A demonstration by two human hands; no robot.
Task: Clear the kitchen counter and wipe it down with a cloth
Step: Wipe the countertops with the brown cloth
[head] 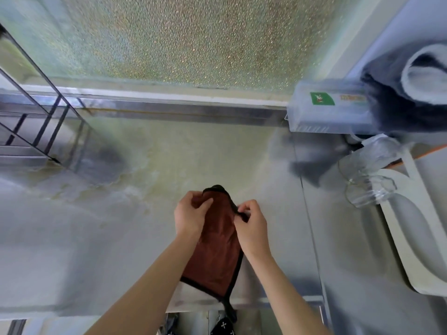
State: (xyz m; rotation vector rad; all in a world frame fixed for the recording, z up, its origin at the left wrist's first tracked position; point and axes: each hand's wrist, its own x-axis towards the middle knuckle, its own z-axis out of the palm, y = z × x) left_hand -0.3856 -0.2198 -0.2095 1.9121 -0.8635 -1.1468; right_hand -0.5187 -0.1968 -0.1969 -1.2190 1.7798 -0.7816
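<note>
Left hand [191, 213] and right hand [251, 221] each pinch the top edge of the cloth [217, 243], which hangs over the bench [96, 226]. Judged step: fold a pad. Keep edges aligned, lay flat, wipe from the window side toward the front edge.

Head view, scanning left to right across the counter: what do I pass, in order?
Black wire rack → left hand → brown cloth, gripped by both hands → right hand → clear plastic box with a green label → white tray. The glasses overlap box and tray, so they are left out.
</note>
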